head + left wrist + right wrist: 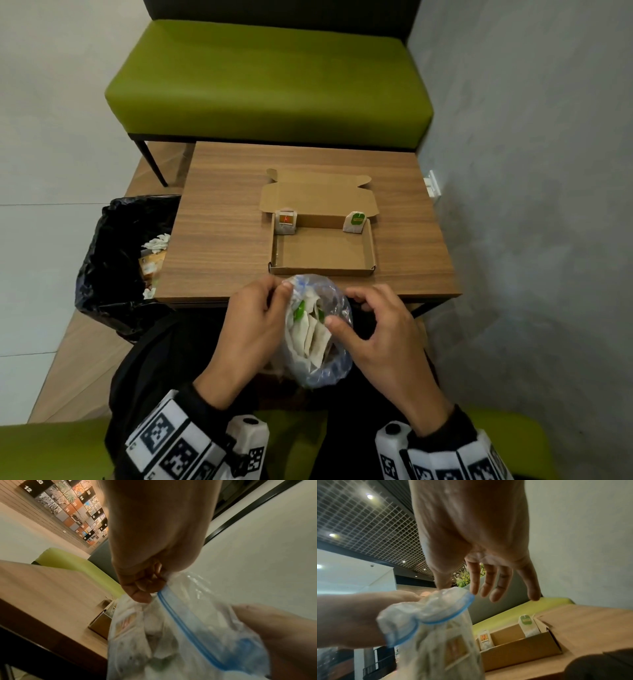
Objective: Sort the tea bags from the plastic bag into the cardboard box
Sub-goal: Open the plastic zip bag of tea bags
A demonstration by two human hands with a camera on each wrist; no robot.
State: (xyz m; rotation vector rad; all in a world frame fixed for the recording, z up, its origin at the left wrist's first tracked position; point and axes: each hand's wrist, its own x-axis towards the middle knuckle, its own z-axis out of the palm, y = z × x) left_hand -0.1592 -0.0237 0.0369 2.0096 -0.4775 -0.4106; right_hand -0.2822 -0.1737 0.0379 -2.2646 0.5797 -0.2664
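A small wooden table (219, 240) stands before a green bench (267, 78) by a grey wall. Just in front of its near edge the plastic bag (317, 337), full of tea bags (308, 334), is held over the lap. The left hand (253, 329) pinches its blue zip rim; the right hand (380, 337) has loosely spread fingers, thumb touching the bag. The open cardboard box (322, 253) on the table holds an orange-tagged tea bag (286, 221) and a green-tagged tea bag (355, 222), propped in its far corners. A black-lined bin (116, 260) stands left
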